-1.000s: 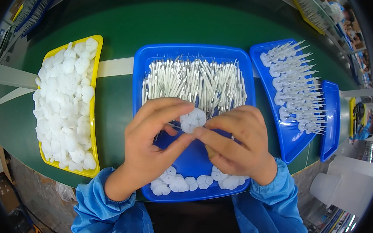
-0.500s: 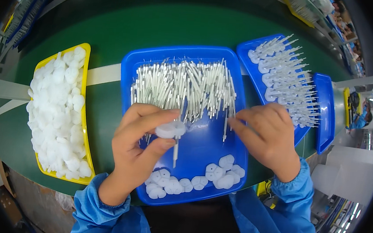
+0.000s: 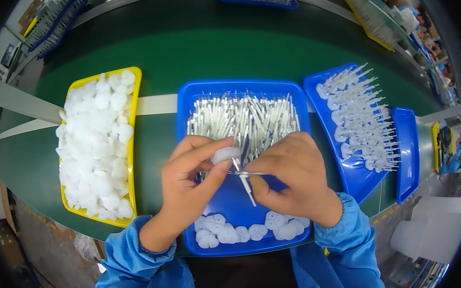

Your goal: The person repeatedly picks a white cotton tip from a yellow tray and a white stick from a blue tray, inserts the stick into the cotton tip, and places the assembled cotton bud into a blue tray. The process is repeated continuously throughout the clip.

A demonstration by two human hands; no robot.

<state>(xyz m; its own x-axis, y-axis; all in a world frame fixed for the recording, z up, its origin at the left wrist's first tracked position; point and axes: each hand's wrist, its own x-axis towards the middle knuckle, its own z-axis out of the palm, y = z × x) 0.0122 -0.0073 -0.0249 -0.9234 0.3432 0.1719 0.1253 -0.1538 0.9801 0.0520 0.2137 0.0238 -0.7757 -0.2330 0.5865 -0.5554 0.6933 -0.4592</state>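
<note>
One white disc [image 3: 225, 155], pinched in L hand [image 3: 183, 177], w/ white rod [image 3: 247, 189] slanting down from it, above blue tray [image 3: 236, 207]. R hand [image 3: 296, 173] pinching thin wire [image 3: 254, 173] nr. rod. Misc. loose discs [image 3: 228, 233] along tray's near edge.

This looks like a factory assembly workshop. A broad green tabletop [image 3: 194, 49] carries shallow trays of identical small parts in bulk: white discs [image 3: 94, 149] heaped in a yellow tray [image 3: 132, 158], and slim rods [image 3: 216, 116] massed in a blue tray [image 3: 237, 198]. Another loaded tray [image 3: 258, 3] sits at the far edge. Blue work sleeves [image 3: 350, 237] and other people [image 3: 428, 30] in the background fit a shared production floor.
</note>
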